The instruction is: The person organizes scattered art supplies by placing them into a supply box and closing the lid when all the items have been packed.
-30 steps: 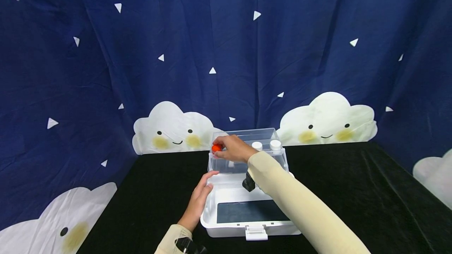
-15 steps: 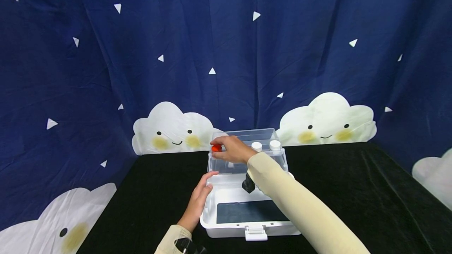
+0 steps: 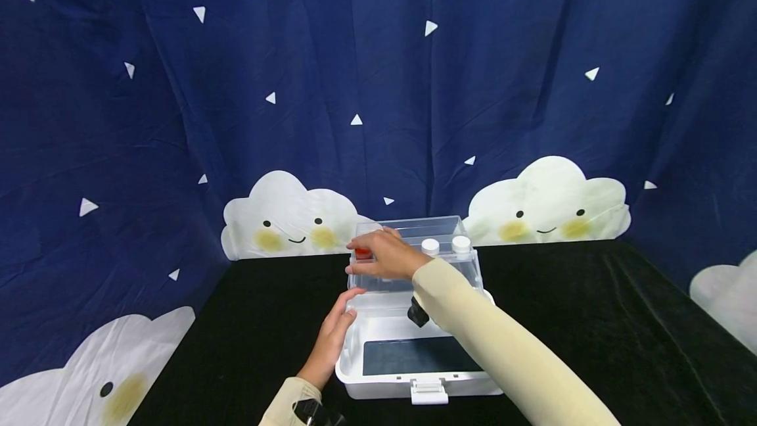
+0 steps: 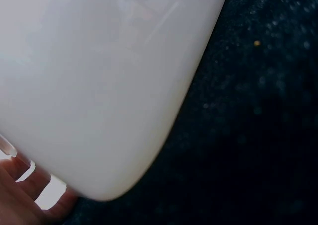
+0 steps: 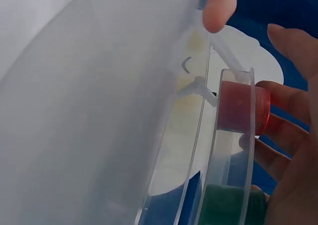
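A white storage box (image 3: pixel 384 321) stands with its clear upper tray (image 3: pixel 455 275) raised at the back. My right hand (image 3: pixel 387 255) reaches over the tray's left end, thumb and fingers spread apart. Between them a red, round-capped container (image 5: pixel 243 106) sits in the tray compartment. In the right wrist view some fingers lie behind its ridged cap, and the thumb stands away from it; whether they touch it I cannot tell. My left hand (image 3: pixel 331 334) rests against the box's left side, fingers extended along the rim. The left wrist view shows its fingers partly hidden by the box wall (image 4: pixel 99 86).
Two white-capped bottles (image 3: pixel 461 245) stand in the tray's right part. A green item (image 5: pixel 228 205) sits in the tray beside the red container. A dark panel (image 3: pixel 420 355) and a front latch (image 3: pixel 429 392) belong to the box. Black cloth (image 3: pixel 568 321) covers the table before a blue curtain (image 3: pixel 378 84).
My right hand's thumb and fingers have spread away from the red container, which now sits lower in the tray. The left hand stays against the box.
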